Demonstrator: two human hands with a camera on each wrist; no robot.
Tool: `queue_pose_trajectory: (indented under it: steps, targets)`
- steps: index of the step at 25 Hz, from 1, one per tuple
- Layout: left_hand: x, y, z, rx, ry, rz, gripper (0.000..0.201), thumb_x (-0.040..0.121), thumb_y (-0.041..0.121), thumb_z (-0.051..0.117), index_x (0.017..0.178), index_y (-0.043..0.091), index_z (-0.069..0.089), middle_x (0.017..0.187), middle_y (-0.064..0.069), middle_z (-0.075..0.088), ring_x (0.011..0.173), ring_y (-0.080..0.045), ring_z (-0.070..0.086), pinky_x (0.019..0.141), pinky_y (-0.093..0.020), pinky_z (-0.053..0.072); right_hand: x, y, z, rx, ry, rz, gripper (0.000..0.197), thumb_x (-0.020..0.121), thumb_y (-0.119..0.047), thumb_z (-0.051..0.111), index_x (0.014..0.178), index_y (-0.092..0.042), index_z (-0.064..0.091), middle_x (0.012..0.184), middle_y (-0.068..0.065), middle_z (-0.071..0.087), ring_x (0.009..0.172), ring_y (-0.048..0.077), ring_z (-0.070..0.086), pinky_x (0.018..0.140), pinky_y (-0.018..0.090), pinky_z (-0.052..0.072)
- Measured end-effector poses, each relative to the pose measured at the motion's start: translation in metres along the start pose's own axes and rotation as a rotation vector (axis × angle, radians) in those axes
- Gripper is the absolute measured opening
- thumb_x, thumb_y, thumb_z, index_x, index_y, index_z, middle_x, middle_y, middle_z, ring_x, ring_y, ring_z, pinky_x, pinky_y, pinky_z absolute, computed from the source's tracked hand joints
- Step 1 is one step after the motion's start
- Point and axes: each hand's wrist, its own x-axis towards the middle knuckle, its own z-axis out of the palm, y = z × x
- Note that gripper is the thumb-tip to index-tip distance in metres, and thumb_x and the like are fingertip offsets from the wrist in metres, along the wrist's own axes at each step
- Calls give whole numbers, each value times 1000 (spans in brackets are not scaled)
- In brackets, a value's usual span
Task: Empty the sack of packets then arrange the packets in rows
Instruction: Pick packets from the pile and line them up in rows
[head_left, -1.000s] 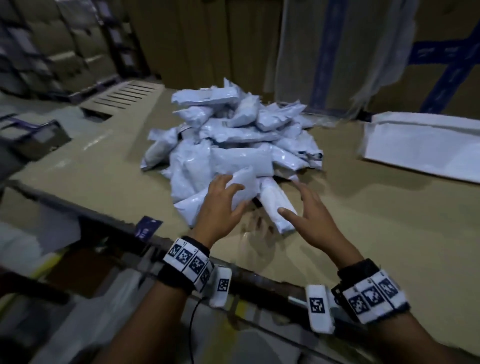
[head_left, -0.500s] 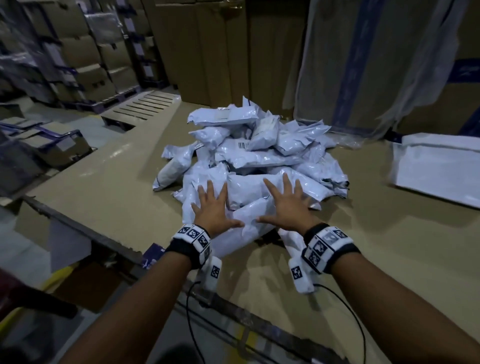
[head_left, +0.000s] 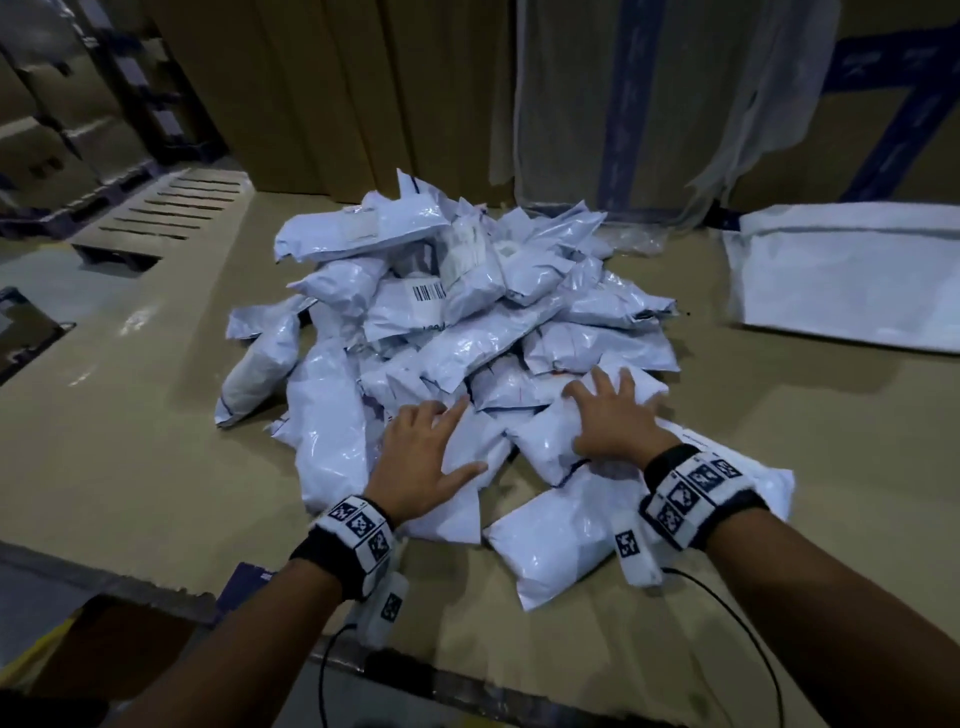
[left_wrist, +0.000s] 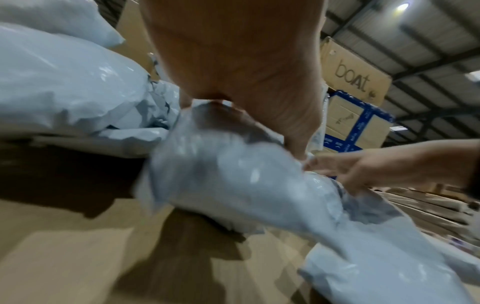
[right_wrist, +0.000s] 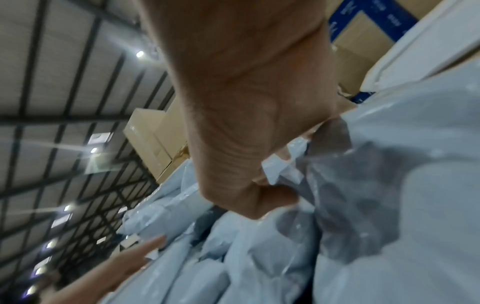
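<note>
Fingers of the left hand (head_left: 422, 457) and right hand (head_left: 613, 421) lay spread flat, pressing packets at the near edge of the pile (head_left: 457, 312), gripping nothing. Pile sat mid-table (head_left: 130, 467). Emptied white sack (head_left: 852, 275) lay flat far right, cardboard boxes (head_left: 322, 93) behind.

Packets (head_left: 457, 312) heaped mid-table (head_left: 130, 467), toward far edge. Sack (head_left: 852, 275) flat on table, right of heap, apart from it. Left hand (head_left: 421, 462) and right hand (head_left: 613, 421) side by side on heap's near edge. Boxes (head_left: 322, 88) behind table.
</note>
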Motion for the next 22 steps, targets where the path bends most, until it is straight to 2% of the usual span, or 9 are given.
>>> queue_pose_trajectory:
  steps: [2, 4, 7, 9, 12, 15, 18, 20, 22]
  targets:
    - [12, 3, -2, 4, 36, 12, 71, 85, 69, 34, 132, 18, 51, 110, -4, 54, 102, -29, 49, 82, -40, 42, 7, -19, 9, 89, 31, 8, 76, 82, -53, 57, 146, -43, 17, 161, -1, -9, 145, 40, -11, 103, 78, 2]
    - [24, 0, -1, 53, 28, -32, 60, 82, 64, 36, 114, 21, 61, 110, -7, 53, 106, -34, 49, 85, -44, 40, 8, -34, 31, -14, 26, -1, 79, 80, -76, 41, 148, -46, 14, 161, -1, -10, 144, 41, -16, 101, 79, -3]
    - [31, -12, 8, 58, 13, -79, 47, 77, 62, 54, 108, 27, 61, 143, -20, 37, 134, -45, 29, 98, -69, 25, -1, -28, 54, -164, 126, 39, 84, 70, -87, 17, 143, -47, 25, 162, 2, -6, 145, 38, -17, 103, 77, -1]
    - [31, -9, 18, 34, 5, -8, 52, 78, 62, 55, 115, 26, 58, 153, -22, 26, 143, -46, 14, 100, -76, 15, -15, -17, 54, -122, 214, 110, 91, 65, -88, 13, 145, -46, 24, 162, 4, -6, 146, 36, -13, 105, 75, 4]
    - [31, 21, 27, 32, 49, 197, 58, 81, 56, 48, 123, 18, 57, 149, -21, 37, 143, -42, 23, 104, -73, 18, -41, 2, 60, -23, 364, 346, 94, 71, -87, 27, 151, -41, 4, 162, 7, -5, 147, 39, -4, 104, 74, 10]
    - [34, 61, 32, -55, 19, 294, 74, 82, 62, 38, 142, 18, 42, 153, -21, 30, 141, -40, 28, 107, -66, 24, -70, 26, 77, 26, 231, 499, 96, 76, -81, 40, 147, -46, -14, 161, 6, -8, 145, 42, -5, 105, 74, 9]
    - [41, 96, 54, -224, -188, 334, 84, 82, 71, 33, 152, 29, 14, 157, -17, 14, 144, -39, 16, 109, -60, 26, -92, 59, 84, -20, 175, 493, 89, 82, -72, 45, 147, -47, -11, 161, 0, -14, 146, 40, -8, 106, 73, 8]
    - [41, 117, 73, -262, -299, 359, 90, 78, 71, 30, 153, 30, 2, 156, -15, 17, 142, -39, 19, 108, -55, 31, -104, 87, 81, -30, 159, 522, 85, 85, -68, 45, 148, -46, -7, 161, -2, -15, 146, 38, -8, 107, 72, 8]
    - [41, 142, 88, -247, -317, 357, 92, 78, 69, 31, 153, 27, -1, 152, -16, 24, 140, -36, 24, 110, -51, 30, -119, 122, 77, -30, 154, 573, 80, 89, -63, 45, 148, -47, -6, 161, -3, -13, 147, 36, -8, 107, 71, 9]
